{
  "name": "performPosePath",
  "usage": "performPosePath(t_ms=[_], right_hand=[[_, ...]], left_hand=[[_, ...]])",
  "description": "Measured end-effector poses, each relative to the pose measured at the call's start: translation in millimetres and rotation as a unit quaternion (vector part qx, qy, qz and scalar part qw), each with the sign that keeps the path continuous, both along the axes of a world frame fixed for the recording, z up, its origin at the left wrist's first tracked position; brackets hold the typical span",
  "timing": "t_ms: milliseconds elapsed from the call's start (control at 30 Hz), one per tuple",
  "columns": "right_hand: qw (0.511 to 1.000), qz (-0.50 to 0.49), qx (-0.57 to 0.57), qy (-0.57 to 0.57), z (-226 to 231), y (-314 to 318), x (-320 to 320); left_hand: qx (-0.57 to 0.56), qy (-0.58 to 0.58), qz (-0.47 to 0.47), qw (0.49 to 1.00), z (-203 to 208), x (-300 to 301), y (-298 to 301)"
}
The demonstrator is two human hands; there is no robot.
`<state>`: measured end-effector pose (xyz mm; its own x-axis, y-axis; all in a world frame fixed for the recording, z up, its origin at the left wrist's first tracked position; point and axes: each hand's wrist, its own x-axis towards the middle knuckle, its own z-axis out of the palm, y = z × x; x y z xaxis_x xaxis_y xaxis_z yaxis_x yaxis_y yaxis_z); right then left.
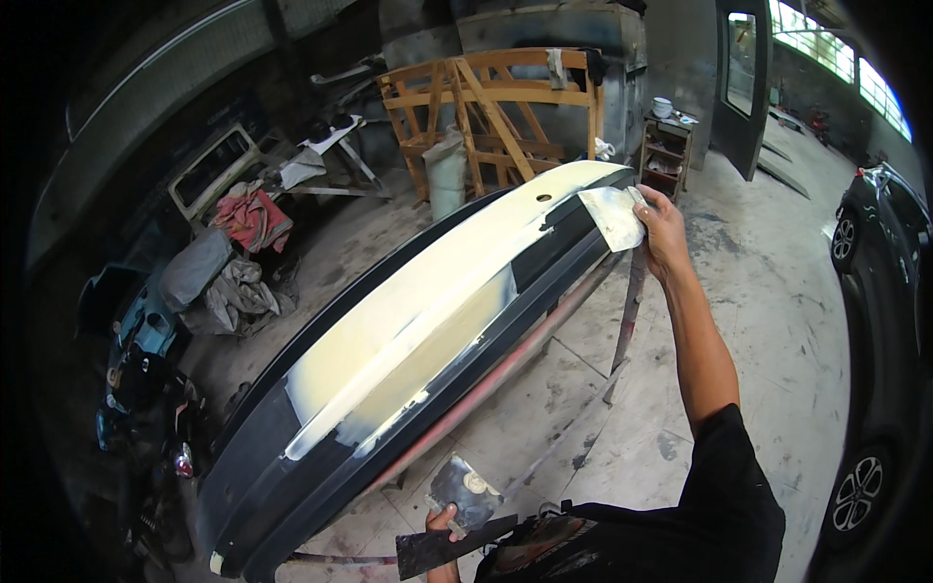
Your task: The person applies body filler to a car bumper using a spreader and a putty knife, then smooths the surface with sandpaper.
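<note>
In front of me lies a long dark car bumper (262,466), coated along much of its length with cream body filler (389,325). At its far right end, my right hand (665,231) grips a pale, filler-smeared spreader (614,218), its blade against or just over the bumper's edge; I cannot tell which. Low and close to my body, my left hand (443,521) is closed on a grey mixing plate (455,491). A lump of cream filler (475,483) sits on that plate. A dark flat strip (457,547) crosses in front of the left hand, hiding part of it.
A reddish bar (457,416) runs under the bumper's near side. Wooden framing (486,97) and a pale sack (445,175) stand beyond. A shelf (667,151) holds a white tub. Left are covered items (209,277) and a motorbike (146,398); right, a dark car (875,360).
</note>
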<state>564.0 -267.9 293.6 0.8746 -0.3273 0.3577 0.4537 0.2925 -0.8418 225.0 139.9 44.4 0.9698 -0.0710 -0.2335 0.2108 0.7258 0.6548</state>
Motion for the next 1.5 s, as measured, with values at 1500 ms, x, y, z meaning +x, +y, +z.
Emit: performPosePath(t_ms=[1500], right_hand=[[0.837, 0.519, -0.05, 0.163, -149.8, 349.9, -459.3]], left_hand=[[0.066, -0.014, 0.387, 0.92, 6.5, -432.5, 143.9]])
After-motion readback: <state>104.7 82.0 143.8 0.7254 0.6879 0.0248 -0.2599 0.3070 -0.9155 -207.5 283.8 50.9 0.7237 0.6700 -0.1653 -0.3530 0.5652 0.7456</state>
